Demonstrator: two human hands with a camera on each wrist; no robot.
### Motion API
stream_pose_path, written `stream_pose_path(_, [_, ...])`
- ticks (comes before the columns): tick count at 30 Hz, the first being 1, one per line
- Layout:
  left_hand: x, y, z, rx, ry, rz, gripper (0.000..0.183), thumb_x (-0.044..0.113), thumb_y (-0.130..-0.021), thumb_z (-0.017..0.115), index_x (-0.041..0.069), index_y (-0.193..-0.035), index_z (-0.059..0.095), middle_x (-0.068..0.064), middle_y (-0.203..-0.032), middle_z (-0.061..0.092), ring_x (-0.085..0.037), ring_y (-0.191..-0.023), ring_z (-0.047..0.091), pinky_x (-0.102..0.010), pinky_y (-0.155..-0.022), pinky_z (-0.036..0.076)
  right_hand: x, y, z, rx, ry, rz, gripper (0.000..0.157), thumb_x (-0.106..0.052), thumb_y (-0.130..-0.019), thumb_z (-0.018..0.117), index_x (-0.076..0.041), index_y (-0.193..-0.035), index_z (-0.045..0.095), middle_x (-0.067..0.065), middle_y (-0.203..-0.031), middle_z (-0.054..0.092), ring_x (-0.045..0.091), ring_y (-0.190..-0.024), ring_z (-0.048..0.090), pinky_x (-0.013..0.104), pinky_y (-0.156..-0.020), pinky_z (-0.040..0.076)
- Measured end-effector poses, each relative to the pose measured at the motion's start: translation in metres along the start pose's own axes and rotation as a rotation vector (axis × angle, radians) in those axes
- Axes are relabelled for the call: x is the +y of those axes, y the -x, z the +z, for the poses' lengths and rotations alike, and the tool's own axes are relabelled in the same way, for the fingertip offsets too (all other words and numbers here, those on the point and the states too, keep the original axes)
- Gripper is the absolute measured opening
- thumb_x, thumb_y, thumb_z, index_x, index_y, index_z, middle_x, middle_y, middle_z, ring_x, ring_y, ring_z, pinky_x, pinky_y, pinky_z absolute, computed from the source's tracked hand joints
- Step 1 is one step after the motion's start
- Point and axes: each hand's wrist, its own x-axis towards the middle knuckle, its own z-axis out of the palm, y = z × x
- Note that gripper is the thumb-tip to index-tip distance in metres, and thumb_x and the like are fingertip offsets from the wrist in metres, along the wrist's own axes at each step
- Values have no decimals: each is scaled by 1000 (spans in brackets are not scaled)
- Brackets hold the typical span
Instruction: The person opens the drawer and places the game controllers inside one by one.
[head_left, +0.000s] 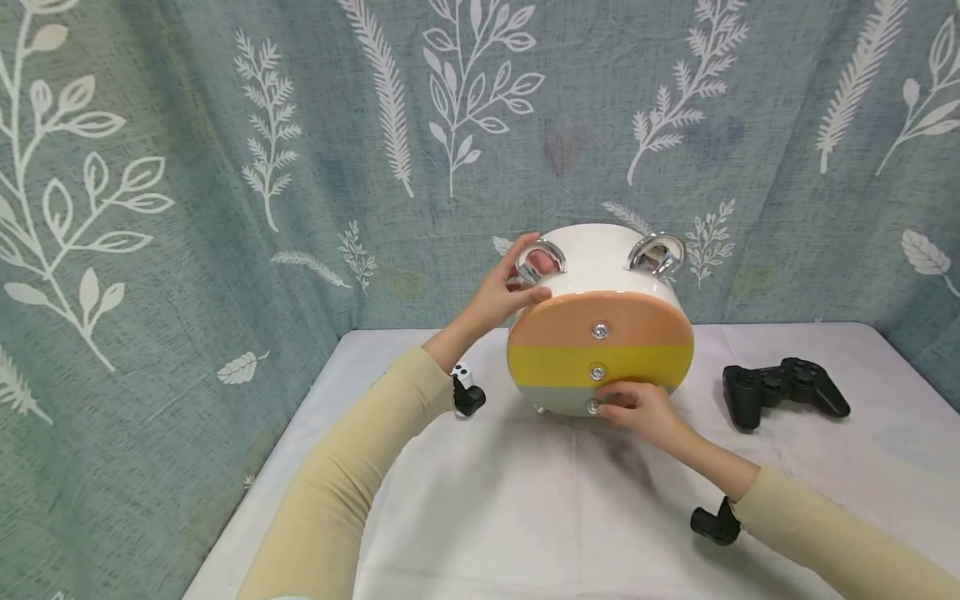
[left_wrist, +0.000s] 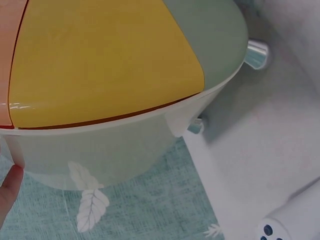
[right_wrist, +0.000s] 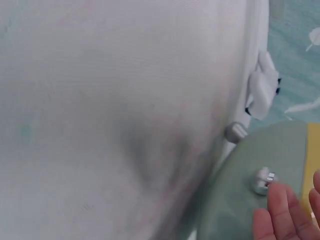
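Note:
An alarm-clock-shaped drawer box (head_left: 577, 258) stands on the table, with a white shell, chrome loops on top and orange, yellow and grey-green drawer fronts. My left hand (head_left: 506, 287) rests against its upper left, thumb near the front rim and fingers by the left loop (head_left: 542, 260). In the left wrist view, one fingertip (left_wrist: 11, 187) touches the shell. My right hand (head_left: 641, 412) is at the grey-green drawer (right_wrist: 235, 200). Its fingertips touch or nearly touch the round silver knob (right_wrist: 263, 180), and the thumb side lies above. All three drawers look flush.
A black game controller (head_left: 783, 390) lies to the right of the box. On the left, a white object with dark round spots (head_left: 462, 374) is partly hidden behind the wrist camera. The white tabletop (head_left: 517, 517) meets a leaf-patterned curtain (head_left: 315, 167) behind and at both sides.

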Motion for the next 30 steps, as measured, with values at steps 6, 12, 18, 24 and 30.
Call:
stream_pose_path(6, [0, 1, -1, -4, 7, 9, 76, 37, -81, 68, 37, -144, 24, 3, -149, 23, -19, -106, 41, -41, -98, 38, -17, 3, -12, 33, 37, 10, 25, -11, -84, 66, 2, -105, 64, 15, -88, 68, 18, -60, 62, 27, -60, 52])
stream_pose_path(12, [0, 1, -1, -8, 14, 12, 86, 56, -72, 67, 37, -144, 24, 4, -150, 21, -21, -113, 40, -41, -99, 37, -24, 1, -20, 50, 39, -3, 25, -11, -84, 66, 2, -106, 62, 17, -95, 67, 22, -76, 65, 23, -62, 51])
stream_pose_path(18, [-1, 0, -1, -5, 10, -5, 102, 73, -57, 62, 37, -144, 23, 3, -150, 22, -21, -114, 40, -42, -100, 37, -28, -3, -22, 62, 42, -24, 31, -13, -84, 66, 2, -110, 61, 17, -100, 67, 25, -85, 65, 21, -65, 51])
stream_pose_path(24, [-1, 1, -1, -11, 15, -2, 103, 70, -61, 62, 30, -146, 21, 2, -151, 19, -22, -116, 39, -43, -100, 36, -32, -7, -19, 57, 1, -19, 34, -12, -84, 66, 4, -114, 60, 20, -100, 67, 29, -80, 66, 21, -63, 52])
stream_pose_path(30, [1, 1, 0, -11, 17, 0, 80, 45, -79, 66, 34, -145, 22, 3, -151, 19, -23, -117, 38, -44, -100, 35, -31, -10, -15, 54, -26, -8, 34, -10, -83, 66, 4, -113, 60, 21, -101, 66, 32, -80, 65, 22, -63, 53])
